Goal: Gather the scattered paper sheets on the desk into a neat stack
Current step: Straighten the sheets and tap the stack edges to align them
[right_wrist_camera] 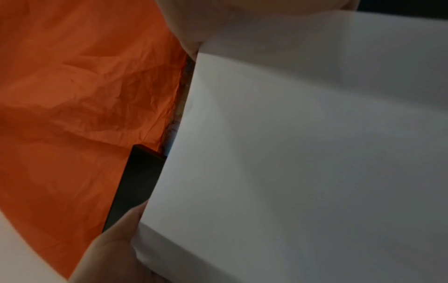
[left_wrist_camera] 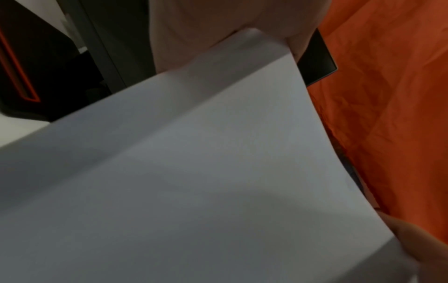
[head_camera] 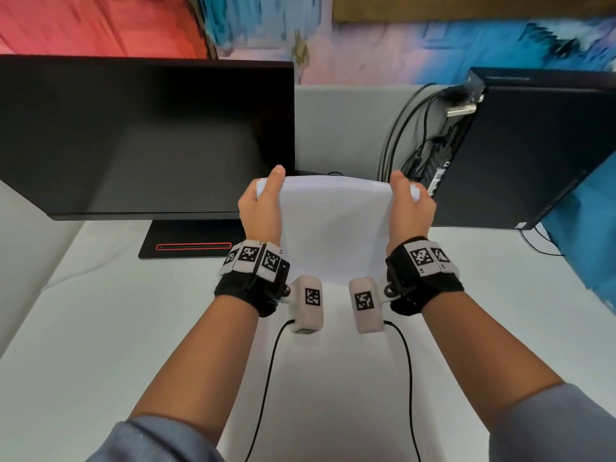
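1. Both hands hold one bundle of plain white paper sheets [head_camera: 335, 228] upright over the white desk surface [head_camera: 133, 328], at about 12 o'clock from the person.
2. Left hand [head_camera: 263, 208] grips the bundle's left upper corner, thumb lying across the near face, fingers hidden behind the sheets.
3. Right hand [head_camera: 411, 206] grips the right upper corner in the same manner, thumb on the near face.
4. Upper edge of the bundle bows slightly between the two thumbs; the lower edge sits low between the wrists, and contact with the desk cannot be confirmed.
5. Left wrist view: white sheet surface [left_wrist_camera: 194, 172] fills most of the picture, with the hand [left_wrist_camera: 218, 28] at its top corner.
6. Right wrist view: sheets [right_wrist_camera: 303, 153] likewise fill the picture, with fingers [right_wrist_camera: 114, 249] curled round the lower edge.
7. Black flat-screen monitor [head_camera: 146, 138] stands at 10 o'clock on its black red-trimmed base [head_camera: 190, 241].
8. Black computer tower [head_camera: 533, 145] with trailing black cables [head_camera: 400, 135] stands at 2 o'clock.
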`<state>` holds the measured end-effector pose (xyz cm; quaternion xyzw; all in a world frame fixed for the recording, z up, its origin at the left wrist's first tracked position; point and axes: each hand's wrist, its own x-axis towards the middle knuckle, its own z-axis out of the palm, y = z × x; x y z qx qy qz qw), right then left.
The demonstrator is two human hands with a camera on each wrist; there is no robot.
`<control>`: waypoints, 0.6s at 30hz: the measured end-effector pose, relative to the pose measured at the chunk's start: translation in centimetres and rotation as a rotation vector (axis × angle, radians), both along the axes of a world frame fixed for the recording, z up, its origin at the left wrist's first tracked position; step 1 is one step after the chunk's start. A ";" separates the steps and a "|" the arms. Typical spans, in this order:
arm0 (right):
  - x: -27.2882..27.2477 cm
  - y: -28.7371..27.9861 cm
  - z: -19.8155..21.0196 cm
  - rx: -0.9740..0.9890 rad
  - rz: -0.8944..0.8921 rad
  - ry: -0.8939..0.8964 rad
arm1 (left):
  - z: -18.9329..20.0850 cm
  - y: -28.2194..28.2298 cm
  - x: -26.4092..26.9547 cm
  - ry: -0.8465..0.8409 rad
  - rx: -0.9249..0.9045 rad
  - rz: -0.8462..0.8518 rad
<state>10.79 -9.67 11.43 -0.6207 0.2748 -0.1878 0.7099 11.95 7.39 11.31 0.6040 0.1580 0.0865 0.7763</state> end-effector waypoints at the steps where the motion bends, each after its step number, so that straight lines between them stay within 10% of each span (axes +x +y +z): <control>1: 0.0 0.0 0.1 -0.007 0.007 -0.001 | 0.1 0.1 0.0 -0.002 0.007 -0.007; 9: -2.2 -1.0 -2.8 -0.071 0.241 -0.290 | 0.3 0.4 -0.8 -0.130 0.036 -0.086; 18: -2.9 -0.6 -10.3 -0.257 0.289 -0.013 | -9.0 0.5 -2.9 -0.049 0.227 -0.110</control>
